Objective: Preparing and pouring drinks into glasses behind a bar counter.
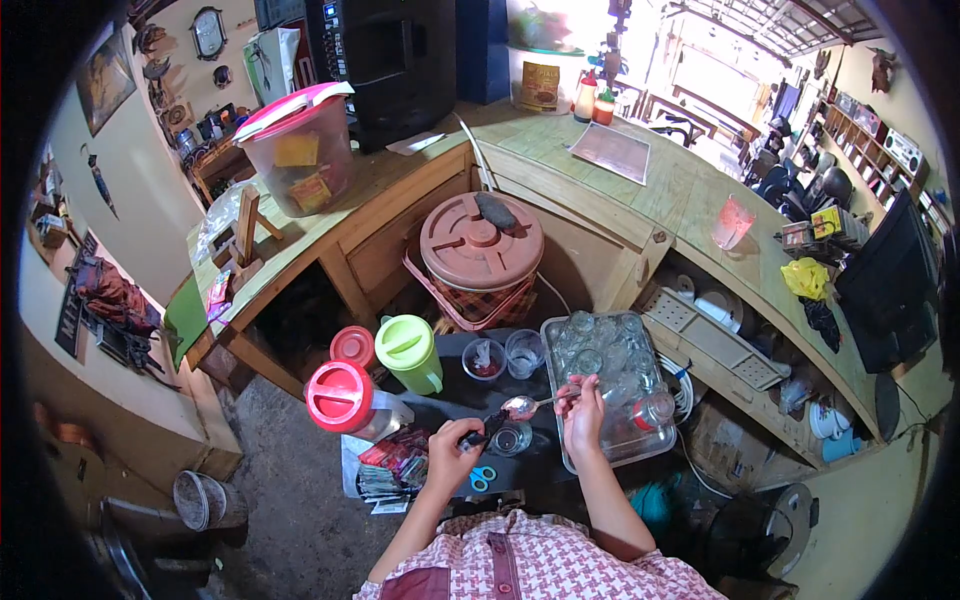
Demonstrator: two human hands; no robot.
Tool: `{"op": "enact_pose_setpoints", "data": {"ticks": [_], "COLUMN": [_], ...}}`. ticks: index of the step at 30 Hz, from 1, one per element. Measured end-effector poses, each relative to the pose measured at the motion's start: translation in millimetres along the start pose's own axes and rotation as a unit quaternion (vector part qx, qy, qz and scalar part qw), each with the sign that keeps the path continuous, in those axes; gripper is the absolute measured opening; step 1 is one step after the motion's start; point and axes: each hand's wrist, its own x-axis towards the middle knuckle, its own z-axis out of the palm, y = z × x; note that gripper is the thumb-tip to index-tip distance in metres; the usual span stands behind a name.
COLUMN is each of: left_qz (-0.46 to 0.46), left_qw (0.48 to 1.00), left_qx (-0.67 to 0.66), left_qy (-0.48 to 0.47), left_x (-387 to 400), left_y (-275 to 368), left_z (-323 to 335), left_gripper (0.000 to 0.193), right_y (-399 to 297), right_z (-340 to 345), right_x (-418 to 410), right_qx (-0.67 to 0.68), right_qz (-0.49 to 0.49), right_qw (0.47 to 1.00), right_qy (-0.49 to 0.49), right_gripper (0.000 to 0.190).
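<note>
My right hand holds a metal spoon by its handle, the bowl pointing left. In my left hand is a small dark packet, its upper end close to the spoon's bowl. Whether packet and spoon touch, I cannot tell. Just below them a clear glass stands on the dark tabletop. Right of my right hand, a clear plastic tray holds several glasses, many upside down. Blue-handled scissors and a heap of sachets lie by my left forearm.
A red-lidded pitcher, a green pitcher and two plastic cups stand beyond my hands. Behind them is a large lidded bucket. A wooden counter wraps around, bearing a pink-lidded tub and a glass of pink drink.
</note>
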Motion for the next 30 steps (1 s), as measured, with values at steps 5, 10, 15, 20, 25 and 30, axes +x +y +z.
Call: {"op": "enact_pose_setpoints", "data": {"ticks": [5, 10, 15, 20, 25, 30], "left_qz": [-0.003, -0.003, -0.012, -0.009, -0.010, -0.011], "left_qw": [1.000, 1.000, 1.000, 1.000, 1.000, 1.000], "left_qx": [-0.001, -0.006, -0.002, -0.007, -0.006, -0.007], "left_qy": [-0.009, -0.011, -0.015, -0.017, -0.021, -0.027], "left_x": [0.2, -0.6, -2.3, -3.0, -4.0, -4.7], "left_y": [1.4, -0.5, -2.2, -2.0, -3.1, -2.7], "left_z": [0.0, 1.0, 0.6, 0.9, 1.2, 1.3], "left_gripper": [0.019, 0.019, 0.019, 0.020, 0.020, 0.020], "right_y": [1.3, 2.3, 2.6, 1.4, 2.6, 3.3], "right_z": [-3.9, -5.6, -5.9, -6.2, -8.4, -10.3], "right_x": [0.7, 0.1, -1.6, -3.5, -3.2, -4.8], "right_qx": [0.008, 0.016, 0.020, 0.023, 0.024, 0.029], "right_qz": [0.009, 0.015, 0.020, 0.024, 0.027, 0.036], "right_qw": [1.000, 1.000, 1.000, 0.999, 0.999, 0.999], "right_qy": [0.004, 0.009, 0.008, 0.012, 0.016, 0.026], "right_gripper": [0.038, 0.038, 0.037, 0.037, 0.037, 0.036]}}
